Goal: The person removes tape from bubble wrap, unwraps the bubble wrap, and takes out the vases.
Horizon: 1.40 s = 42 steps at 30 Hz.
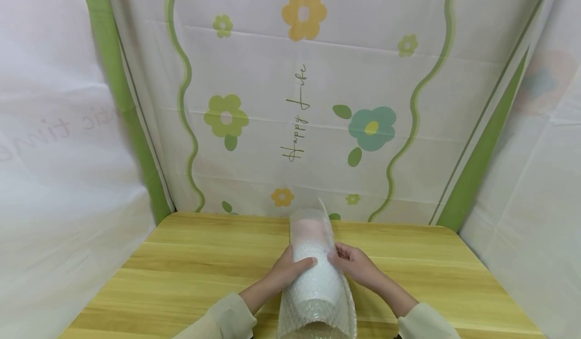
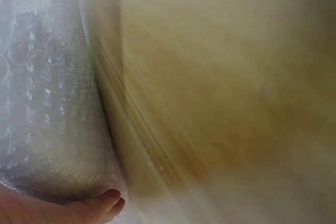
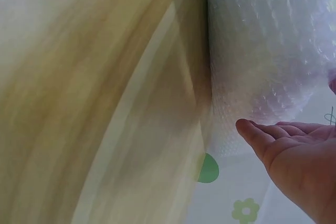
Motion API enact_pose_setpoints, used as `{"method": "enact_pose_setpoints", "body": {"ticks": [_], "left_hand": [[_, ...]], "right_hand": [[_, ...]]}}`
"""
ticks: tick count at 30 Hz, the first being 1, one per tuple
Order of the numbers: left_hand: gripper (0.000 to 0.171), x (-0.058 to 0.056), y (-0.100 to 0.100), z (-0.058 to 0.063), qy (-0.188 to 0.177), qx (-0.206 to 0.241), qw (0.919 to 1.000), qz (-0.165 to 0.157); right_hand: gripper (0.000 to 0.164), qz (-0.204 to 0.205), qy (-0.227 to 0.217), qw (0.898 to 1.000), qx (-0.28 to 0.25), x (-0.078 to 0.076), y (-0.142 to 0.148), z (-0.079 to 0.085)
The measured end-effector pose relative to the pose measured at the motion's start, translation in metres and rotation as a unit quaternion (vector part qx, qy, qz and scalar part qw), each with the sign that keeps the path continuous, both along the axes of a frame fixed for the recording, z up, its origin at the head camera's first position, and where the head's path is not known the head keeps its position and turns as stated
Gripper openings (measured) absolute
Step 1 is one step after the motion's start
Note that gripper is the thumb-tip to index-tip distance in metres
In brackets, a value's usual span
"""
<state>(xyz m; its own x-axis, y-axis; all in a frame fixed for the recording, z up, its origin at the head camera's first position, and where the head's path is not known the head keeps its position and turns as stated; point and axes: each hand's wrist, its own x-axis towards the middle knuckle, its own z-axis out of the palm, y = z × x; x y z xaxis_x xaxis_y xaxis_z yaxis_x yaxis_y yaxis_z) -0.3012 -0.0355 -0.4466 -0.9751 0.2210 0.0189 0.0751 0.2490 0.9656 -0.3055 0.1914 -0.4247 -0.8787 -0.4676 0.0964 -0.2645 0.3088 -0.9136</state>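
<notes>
A bundle of clear bubble wrap (image 1: 317, 283) lies lengthwise on the wooden table, rolled around something pale whose kind I cannot make out. It has a pinkish part toward the far end. My left hand (image 1: 287, 269) grips the bundle's left side, thumb on top; in the left wrist view its fingertips (image 2: 113, 198) show at the wrap's edge. On the other side, my right hand (image 1: 356, 264) touches the wrap with its thumb. Its fingers (image 3: 257, 135) stay loosely extended beside the wrap in the right wrist view. A loose wrap edge runs along the right side.
The wooden table (image 1: 204, 268) ends at a hanging white cloth (image 1: 254, 167) printed with flowers and lettering. Similar cloth panels (image 1: 54, 177) close in the left and right sides.
</notes>
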Motion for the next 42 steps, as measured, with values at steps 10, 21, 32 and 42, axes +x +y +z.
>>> {"method": "enact_pose_setpoints", "body": {"ticks": [10,21,32,42], "left_hand": [[0.086,0.000,0.001,0.001,0.005,0.001,1.0000,0.000],[0.084,0.000,0.000,0.001,0.011,0.010,0.9999,-0.008],[0.085,0.003,0.000,0.005,0.011,0.010,0.9999,-0.005],[0.082,0.002,0.000,0.003,0.016,0.009,0.9998,-0.004]], "right_hand": [[0.065,0.002,0.002,1.000,0.026,-0.004,0.005,0.001],[0.060,0.010,0.035,0.996,0.079,-0.004,0.006,0.006],[0.053,0.003,0.088,0.987,0.133,-0.002,0.003,0.010],[0.049,-0.024,0.114,0.980,0.159,0.000,0.000,0.010]]}}
